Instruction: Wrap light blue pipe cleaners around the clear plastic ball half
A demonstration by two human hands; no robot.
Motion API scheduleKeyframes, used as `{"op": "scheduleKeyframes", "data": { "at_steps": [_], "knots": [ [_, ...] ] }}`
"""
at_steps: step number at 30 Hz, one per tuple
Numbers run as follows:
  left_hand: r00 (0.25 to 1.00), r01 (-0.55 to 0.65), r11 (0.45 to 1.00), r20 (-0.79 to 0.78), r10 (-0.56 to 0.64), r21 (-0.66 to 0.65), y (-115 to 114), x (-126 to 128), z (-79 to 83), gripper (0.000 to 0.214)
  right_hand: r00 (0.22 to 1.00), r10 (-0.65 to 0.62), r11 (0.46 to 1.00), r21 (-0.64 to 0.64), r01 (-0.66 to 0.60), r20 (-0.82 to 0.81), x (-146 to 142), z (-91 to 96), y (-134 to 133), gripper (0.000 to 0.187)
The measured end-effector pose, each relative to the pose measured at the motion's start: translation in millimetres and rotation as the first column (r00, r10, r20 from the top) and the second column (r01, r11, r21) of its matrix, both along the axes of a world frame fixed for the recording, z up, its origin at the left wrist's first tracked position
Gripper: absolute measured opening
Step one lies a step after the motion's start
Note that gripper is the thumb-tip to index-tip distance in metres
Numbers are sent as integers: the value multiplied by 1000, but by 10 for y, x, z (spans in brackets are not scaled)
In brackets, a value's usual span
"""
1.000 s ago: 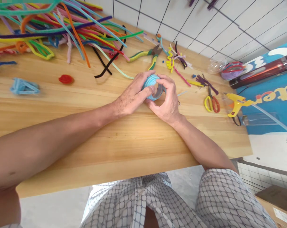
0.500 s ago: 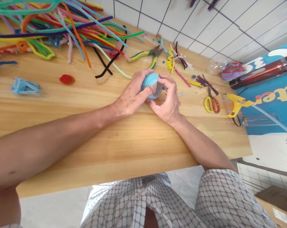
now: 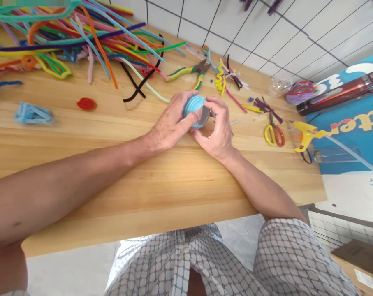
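A long wooden table (image 3: 174,197) fills the middle, light brown and brightly lit. Behind it is a wall (image 3: 266,37) of white tiles with dark lines between them. Below the table's edge the floor (image 3: 66,271) is pale grey. A brown box (image 3: 359,267) sits low on the right.

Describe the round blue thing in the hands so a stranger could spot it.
On the wooden table, before the pipe-cleaner heap, the left hand and right hand cup a small ball. Unlike that loose heap, it is wound in neat light-blue rings with a clear rim.
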State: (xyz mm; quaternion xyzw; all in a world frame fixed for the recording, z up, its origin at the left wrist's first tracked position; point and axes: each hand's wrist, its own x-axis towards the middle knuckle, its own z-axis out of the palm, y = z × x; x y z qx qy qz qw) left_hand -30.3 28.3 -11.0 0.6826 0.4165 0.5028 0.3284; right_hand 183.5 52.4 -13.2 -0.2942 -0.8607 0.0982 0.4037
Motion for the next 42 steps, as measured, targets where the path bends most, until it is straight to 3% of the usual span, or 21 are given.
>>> {"op": "scheduleKeyframes", "data": {
  "at_steps": [13,20,24,33,42],
  "knots": [
    [996,23,998,83,-19,-57,-28,-3,49,37,1000,3,1000,4,-3,8,-7,-31,20,71],
    [994,41,999,103,-41,-6,28,15,23,40,998,-46,999,6,46,41,-34,11,-35,72],
    [994,30,999,103,-28,-13,20,20,33,37,1000,-10,1000,12,10,16,-28,12,-31,73],
    [999,10,1000,46,-9,-27,46,-9,-49,54,1000,11,1000,-17,-12,-15,-8,-22,2,73],
    [997,-3,1000,72,4,-16,-7,27,57,35,999,-17,1000,-11,17,29,-25,9,-21,71]
  ]
}}
